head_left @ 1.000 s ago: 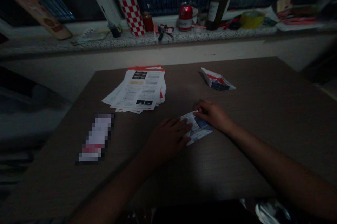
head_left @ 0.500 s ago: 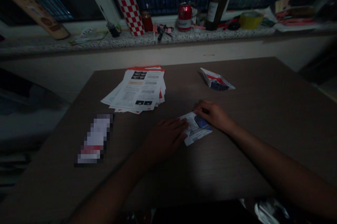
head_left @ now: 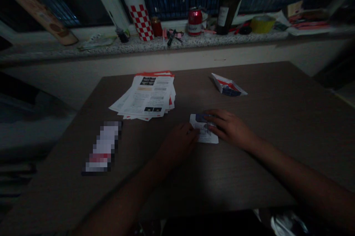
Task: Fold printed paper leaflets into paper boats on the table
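A small folded sheet of printed paper (head_left: 206, 137) lies on the table between my hands, with a dark blue patch at its far edge. My left hand (head_left: 180, 140) is at its left edge, fingers bent in and closed on that side. My right hand (head_left: 226, 127) rests over the right part of the paper, its fingers stretched out and slightly apart. Beyond my right hand sits a folded paper boat (head_left: 229, 87) in white, red and dark blue.
A fanned stack of printed sheets (head_left: 144, 97) lies at the back left of the brown table (head_left: 280, 117). Nearer me on the left is a blurred-out phone (head_left: 104, 147). Along the granite sill (head_left: 105, 49) stand a checkered bottle (head_left: 141, 21), a red can (head_left: 195, 21) and a dark bottle (head_left: 225, 14).
The paper has been turned over or folded and now looks like a squarer rectangle. My left fingers have drawn in from lying flat; my right fingers have gone from a pinch to stretched out.
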`<state>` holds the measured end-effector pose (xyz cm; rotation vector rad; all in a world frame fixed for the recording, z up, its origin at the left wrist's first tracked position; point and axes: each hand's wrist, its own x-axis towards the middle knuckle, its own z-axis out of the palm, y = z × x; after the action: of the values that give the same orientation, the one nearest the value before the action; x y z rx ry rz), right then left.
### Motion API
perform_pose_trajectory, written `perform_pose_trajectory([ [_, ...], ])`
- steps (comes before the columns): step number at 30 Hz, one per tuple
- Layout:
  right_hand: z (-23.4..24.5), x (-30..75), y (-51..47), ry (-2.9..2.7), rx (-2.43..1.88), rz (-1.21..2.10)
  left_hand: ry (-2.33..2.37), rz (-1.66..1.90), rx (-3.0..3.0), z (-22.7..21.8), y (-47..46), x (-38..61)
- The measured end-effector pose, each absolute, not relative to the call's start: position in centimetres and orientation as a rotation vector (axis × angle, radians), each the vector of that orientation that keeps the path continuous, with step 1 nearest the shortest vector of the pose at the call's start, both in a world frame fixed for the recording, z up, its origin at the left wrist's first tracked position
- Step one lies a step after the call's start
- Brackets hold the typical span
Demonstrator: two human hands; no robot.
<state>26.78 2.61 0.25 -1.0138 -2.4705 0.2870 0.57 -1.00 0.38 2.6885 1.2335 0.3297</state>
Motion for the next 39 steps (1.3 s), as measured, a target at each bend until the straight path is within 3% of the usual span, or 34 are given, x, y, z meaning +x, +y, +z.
perform_pose_trajectory([
  [39,-2.8,28.8,2.1,-2.663,-0.861,0.246,1.247,0.339,2.764,-1.1,-0.8,-0.1],
])
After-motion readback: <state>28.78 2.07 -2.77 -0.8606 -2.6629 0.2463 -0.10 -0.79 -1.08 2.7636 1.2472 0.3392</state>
